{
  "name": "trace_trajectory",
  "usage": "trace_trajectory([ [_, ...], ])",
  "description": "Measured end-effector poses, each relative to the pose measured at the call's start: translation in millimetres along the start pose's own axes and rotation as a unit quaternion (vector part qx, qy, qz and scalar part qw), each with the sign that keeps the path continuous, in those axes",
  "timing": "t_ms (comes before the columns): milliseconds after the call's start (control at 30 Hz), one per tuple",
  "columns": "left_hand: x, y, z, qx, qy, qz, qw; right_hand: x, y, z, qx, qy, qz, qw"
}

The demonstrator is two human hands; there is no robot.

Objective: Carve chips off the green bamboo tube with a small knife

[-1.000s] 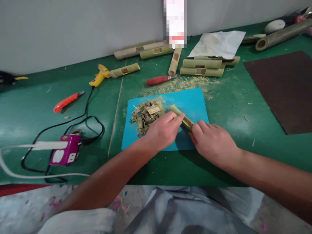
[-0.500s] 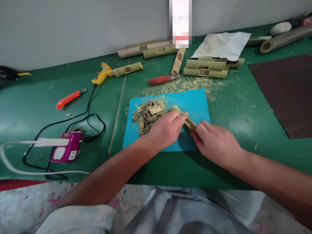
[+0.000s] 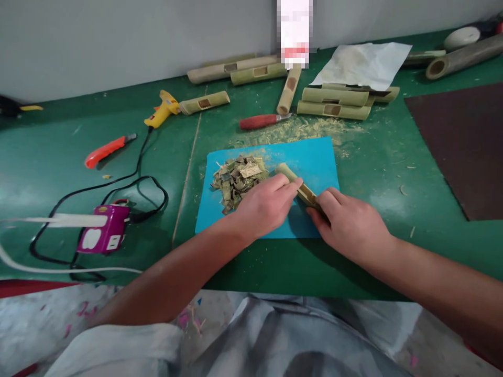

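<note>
A short green bamboo tube (image 3: 295, 184) with a cut slot lies slanted on a blue cutting mat (image 3: 314, 162). My left hand (image 3: 265, 205) is closed over its near-left side, thumb along the tube. My right hand (image 3: 351, 225) is closed round the tube's lower right end; whether it also holds a tool is hidden. A heap of bamboo chips (image 3: 236, 180) sits on the mat just left of my left hand.
A red-handled knife (image 3: 261, 121), several slotted bamboo tubes (image 3: 333, 102), a yellow glue gun (image 3: 160, 111), an orange cutter (image 3: 104, 152), a purple power strip (image 3: 102, 235) with cables, white paper (image 3: 363, 62) and a dark brown sheet (image 3: 467, 136) lie on the green table (image 3: 58, 173). Sawdust lies behind the mat.
Both hands keep their hold on the tube and have barely shifted on the mat; the view has drifted slightly.
</note>
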State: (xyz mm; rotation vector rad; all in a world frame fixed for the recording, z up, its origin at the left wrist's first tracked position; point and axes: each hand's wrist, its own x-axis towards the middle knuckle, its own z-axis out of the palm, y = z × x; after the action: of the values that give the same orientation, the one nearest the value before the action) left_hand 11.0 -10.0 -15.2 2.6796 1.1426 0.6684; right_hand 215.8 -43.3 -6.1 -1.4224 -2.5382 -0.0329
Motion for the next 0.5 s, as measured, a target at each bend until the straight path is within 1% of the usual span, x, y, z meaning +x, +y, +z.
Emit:
trace_trajectory([
  [100, 4.9, -0.9, -1.4, -0.021, 0.006, -0.007, 1.000, -0.5, -1.4, -0.3, -0.038, 0.025, -0.041, 0.998],
  [167, 9.1, -3.1, -3.7, -0.037, 0.011, -0.020, 0.999, -0.6, -2.2, -1.3, -0.042, 0.034, -0.051, 0.997],
  [233, 11.3, -6.2, -7.5, -0.047, 0.033, -0.038, 0.998, -0.1, -1.9, -3.1, -0.025, 0.021, -0.032, 0.999],
  [333, 9.0, -10.2, -13.4, -0.048, 0.078, -0.054, 0.994, 1.5, -0.1, -6.0, 0.004, -0.023, 0.018, 1.000],
  [400, 5.6, -11.4, -15.1, -0.049, 0.080, -0.055, 0.994, 2.5, 1.1, -7.5, 0.018, -0.044, 0.040, 0.998],
  [500, 1.4, -11.8, -13.9, -0.042, 0.057, -0.056, 0.996, 3.0, 2.7, -8.9, 0.031, -0.047, 0.060, 0.997],
])
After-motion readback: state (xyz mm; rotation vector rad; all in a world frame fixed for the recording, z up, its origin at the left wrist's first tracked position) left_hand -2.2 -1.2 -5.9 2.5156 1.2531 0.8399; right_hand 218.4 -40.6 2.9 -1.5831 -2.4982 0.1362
